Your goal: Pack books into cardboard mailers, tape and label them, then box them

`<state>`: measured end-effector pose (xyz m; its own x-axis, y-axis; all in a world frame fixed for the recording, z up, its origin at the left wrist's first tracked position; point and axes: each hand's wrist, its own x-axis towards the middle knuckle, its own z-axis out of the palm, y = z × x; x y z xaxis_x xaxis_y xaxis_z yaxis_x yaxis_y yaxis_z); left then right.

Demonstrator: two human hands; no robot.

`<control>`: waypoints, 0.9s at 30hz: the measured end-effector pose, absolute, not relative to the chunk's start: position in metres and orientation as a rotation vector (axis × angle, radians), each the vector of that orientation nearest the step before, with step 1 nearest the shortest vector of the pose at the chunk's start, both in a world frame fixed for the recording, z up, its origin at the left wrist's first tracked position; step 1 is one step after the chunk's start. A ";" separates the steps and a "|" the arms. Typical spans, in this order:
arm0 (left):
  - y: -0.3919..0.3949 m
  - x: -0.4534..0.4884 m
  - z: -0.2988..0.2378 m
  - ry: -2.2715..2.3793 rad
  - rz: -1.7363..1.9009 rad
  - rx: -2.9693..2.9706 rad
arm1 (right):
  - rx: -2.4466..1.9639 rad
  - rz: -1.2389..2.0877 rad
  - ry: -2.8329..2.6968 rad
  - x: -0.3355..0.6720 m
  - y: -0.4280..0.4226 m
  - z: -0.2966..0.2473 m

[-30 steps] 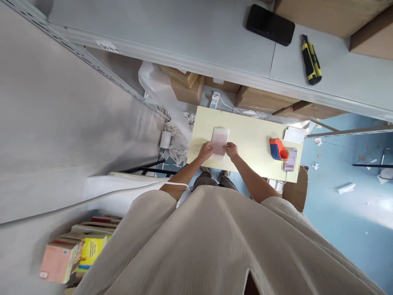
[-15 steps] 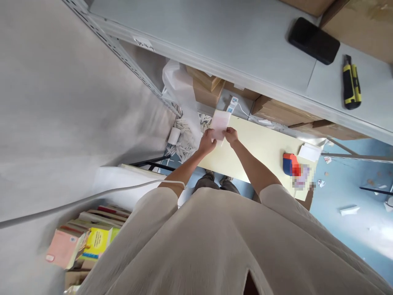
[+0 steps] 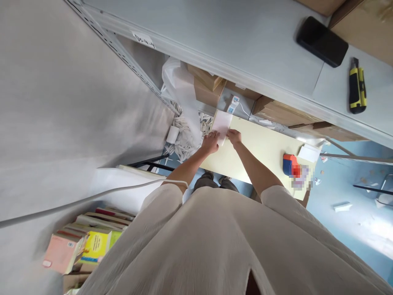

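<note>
A flat, pale pinkish-white rectangular packet [image 3: 222, 121] lies at the left end of the cream tabletop [image 3: 258, 141]. It looks like a book in a thin wrap, but its kind is not certain. My left hand [image 3: 211, 142] rests on its lower left part, fingers laid out over the surface. At the lower right edge my right hand [image 3: 234, 137] has its fingers pinched together on the packet's border. A strip of white wrapping sheet [image 3: 187, 102] hangs down just left of the packet.
Above the table runs a grey shelf [image 3: 215, 37] bearing a black case [image 3: 322, 41] and a yellow-black utility knife [image 3: 357, 86]. A red-blue tape dispenser [image 3: 289, 164] stands on the table's right. Paper shreds [image 3: 184, 141] heap at left; books [image 3: 95, 241] are stacked lower left.
The packet now lies flatter on the table. My left hand has turned, its fingers now over the packet's top, and my right hand has shifted slightly right. The view has moved slightly.
</note>
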<state>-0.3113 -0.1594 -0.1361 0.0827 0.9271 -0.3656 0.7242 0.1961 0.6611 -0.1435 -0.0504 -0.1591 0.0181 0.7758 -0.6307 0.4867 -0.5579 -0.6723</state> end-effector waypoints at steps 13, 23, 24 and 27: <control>-0.193 -0.301 -0.106 1.759 0.415 1.474 | -1.957 1.650 -1.198 -0.092 -0.108 -0.097; -0.295 -0.287 -0.059 1.978 0.444 1.366 | -1.781 1.740 -1.328 -0.044 -0.167 -0.064; -0.308 -0.282 -0.056 2.003 0.459 1.354 | -1.760 1.752 -1.334 -0.038 -0.174 -0.063; -0.347 -0.261 -0.050 2.076 0.484 1.330 | -1.696 1.779 -1.382 -0.020 -0.198 -0.058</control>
<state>-0.2606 -0.3473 -0.0496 -0.3015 0.9044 -0.3018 0.6776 0.4259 0.5995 -0.0205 -0.1984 -0.0578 -0.2435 0.7742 -0.5843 0.3750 -0.4804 -0.7928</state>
